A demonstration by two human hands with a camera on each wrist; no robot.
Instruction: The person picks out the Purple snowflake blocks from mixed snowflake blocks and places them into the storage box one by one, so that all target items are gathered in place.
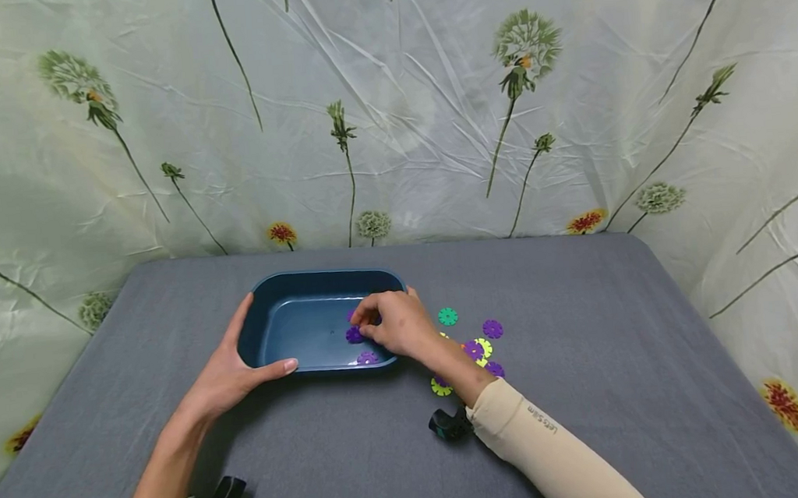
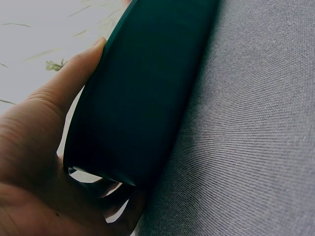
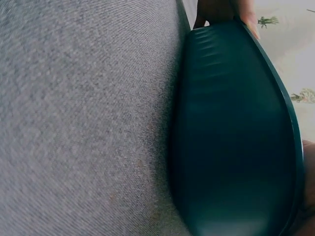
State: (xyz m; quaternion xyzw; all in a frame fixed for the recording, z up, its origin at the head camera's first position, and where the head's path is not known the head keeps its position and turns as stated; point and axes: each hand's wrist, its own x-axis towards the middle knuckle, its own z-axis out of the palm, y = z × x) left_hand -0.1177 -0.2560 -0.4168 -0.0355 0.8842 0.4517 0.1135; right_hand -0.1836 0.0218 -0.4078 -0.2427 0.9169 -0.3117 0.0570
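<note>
A blue plastic basin [image 1: 307, 330] stands on the grey cloth. My left hand [image 1: 229, 376] grips its left end, thumb over the near rim and fingers along the outer wall; the left wrist view shows the thumb on the rim [image 2: 84, 93] and fingers curled beneath. Inside the basin's right part, my right hand [image 1: 394, 324] pinches a purple snowflake disc [image 1: 354, 335] between thumb and fingertips. Part of another purple disc shows behind those fingers. A paler purple disc [image 1: 368, 358] lies near the front wall. In the right wrist view, the basin's outer wall [image 3: 231, 123] hides the right fingertips.
To the right of the basin, loose snowflake discs lie on the cloth: a green one [image 1: 448, 316], purple ones [image 1: 493, 329] and yellow ones [image 1: 441, 387], some overlapping and partly under the right forearm. A flower-patterned curtain [image 1: 403, 123] hangs behind the grey table [image 1: 593, 390].
</note>
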